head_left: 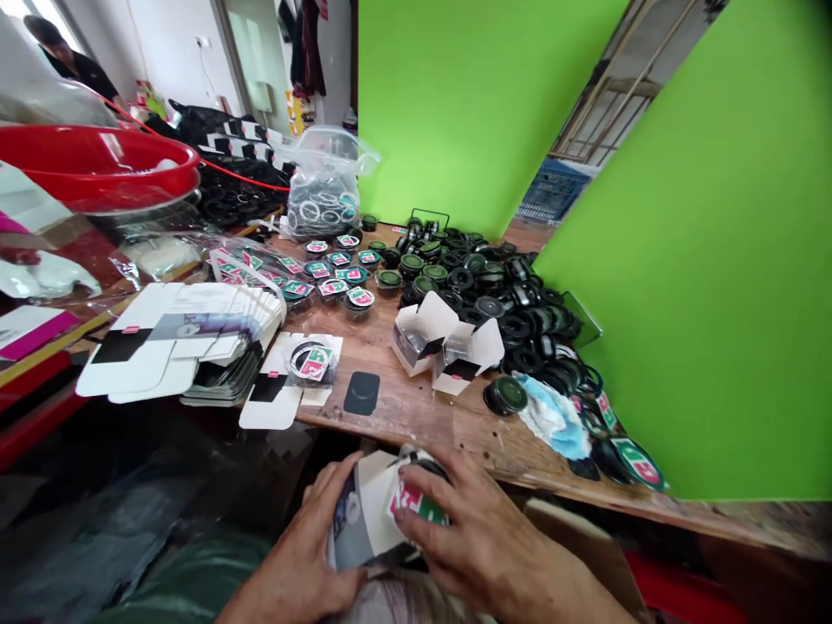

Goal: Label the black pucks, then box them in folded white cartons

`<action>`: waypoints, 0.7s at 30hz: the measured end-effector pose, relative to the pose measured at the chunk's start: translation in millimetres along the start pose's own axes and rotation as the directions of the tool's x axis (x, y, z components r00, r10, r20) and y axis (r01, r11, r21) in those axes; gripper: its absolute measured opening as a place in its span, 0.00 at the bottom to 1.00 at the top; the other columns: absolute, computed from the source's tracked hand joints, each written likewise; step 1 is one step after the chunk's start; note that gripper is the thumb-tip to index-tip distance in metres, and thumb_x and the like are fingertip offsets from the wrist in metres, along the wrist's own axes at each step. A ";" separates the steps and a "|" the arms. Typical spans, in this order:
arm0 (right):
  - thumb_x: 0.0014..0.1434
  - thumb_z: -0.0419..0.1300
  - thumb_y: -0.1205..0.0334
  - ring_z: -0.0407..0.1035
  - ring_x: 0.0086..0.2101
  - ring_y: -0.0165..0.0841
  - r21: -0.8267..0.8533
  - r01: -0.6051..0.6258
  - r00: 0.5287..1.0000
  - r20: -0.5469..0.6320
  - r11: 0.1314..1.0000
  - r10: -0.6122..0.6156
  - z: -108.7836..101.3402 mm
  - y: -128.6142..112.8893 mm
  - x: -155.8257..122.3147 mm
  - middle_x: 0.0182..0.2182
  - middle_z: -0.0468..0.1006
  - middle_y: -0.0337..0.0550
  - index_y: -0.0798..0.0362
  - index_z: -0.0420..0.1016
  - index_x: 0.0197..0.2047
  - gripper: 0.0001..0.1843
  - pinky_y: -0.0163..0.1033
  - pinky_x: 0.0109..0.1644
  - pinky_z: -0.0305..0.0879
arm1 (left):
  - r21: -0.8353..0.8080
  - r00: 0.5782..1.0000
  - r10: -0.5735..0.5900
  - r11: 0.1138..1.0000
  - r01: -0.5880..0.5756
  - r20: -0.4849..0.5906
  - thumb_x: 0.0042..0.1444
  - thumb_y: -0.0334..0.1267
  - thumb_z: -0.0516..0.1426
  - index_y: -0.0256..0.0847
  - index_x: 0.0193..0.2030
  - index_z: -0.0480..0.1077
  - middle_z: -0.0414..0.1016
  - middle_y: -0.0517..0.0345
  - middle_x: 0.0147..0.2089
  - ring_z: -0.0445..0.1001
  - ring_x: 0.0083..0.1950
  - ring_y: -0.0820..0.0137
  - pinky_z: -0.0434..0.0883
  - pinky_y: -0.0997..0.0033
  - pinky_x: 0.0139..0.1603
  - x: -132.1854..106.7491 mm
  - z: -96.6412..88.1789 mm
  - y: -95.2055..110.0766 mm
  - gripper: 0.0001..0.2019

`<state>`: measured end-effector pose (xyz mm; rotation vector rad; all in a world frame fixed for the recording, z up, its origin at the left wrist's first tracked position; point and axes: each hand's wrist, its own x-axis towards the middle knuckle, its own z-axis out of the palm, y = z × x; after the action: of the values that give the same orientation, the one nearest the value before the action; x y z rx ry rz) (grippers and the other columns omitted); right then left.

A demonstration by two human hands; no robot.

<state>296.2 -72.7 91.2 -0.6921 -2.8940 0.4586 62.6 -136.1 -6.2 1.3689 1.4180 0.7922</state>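
Note:
Low in front of my body, my left hand (318,537) is wrapped around the side of a small white and grey printed cardboard box (365,511). My right hand (484,533) grips a round item with a red and green sticker (409,501) at the box's right end. Whether that item is partly inside the box cannot be made out. On the table edge beyond lie a flat carton (269,394) with a bagged, stickered ring (312,360) on it, and a dark square pad (361,393). Two small boxes with raised flaps (448,342) stand farther back.
A stack of flat cartons (188,338) lies at left, near a red basin (97,165). Black lens-like rings (481,277) are heaped against green panels (455,104). A blue and white cloth (555,416) lies at right. Another person (71,61) is at far left.

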 end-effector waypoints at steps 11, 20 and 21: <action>0.58 0.56 0.45 0.57 0.53 0.43 0.278 -0.064 0.993 0.112 0.958 0.034 27.4 -9.7 6.3 0.54 0.66 0.48 0.49 0.72 0.49 0.22 0.52 0.57 0.57 | 0.151 0.942 -0.064 0.988 0.015 0.328 0.33 0.31 0.61 0.41 0.66 0.52 0.51 0.46 0.68 0.45 0.69 0.48 0.41 0.46 0.68 3.9 2.7 3.7 0.48; 0.62 0.53 0.54 0.64 0.46 0.41 0.303 -0.182 0.936 -0.239 0.935 0.259 64.8 -34.0 26.8 0.42 0.70 0.53 0.59 0.68 0.48 0.18 0.57 0.57 0.59 | 0.115 0.982 -0.003 0.993 -0.019 0.191 0.33 0.27 0.58 0.42 0.65 0.52 0.54 0.47 0.66 0.49 0.68 0.50 0.41 0.46 0.68 -0.6 4.9 0.5 0.46; 0.61 0.54 0.54 0.64 0.48 0.40 0.331 -0.134 0.931 -0.280 0.934 0.233 63.3 -32.0 29.0 0.44 0.70 0.53 0.58 0.68 0.46 0.16 0.56 0.60 0.56 | 0.108 0.985 0.031 0.993 -0.050 0.171 0.32 0.27 0.58 0.43 0.65 0.51 0.55 0.47 0.66 0.50 0.67 0.51 0.43 0.45 0.68 -0.1 5.3 2.8 0.46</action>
<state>244.6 -103.1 43.4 -0.8974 -2.3978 0.7285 68.5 -136.6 -5.2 1.5181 1.3221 0.6139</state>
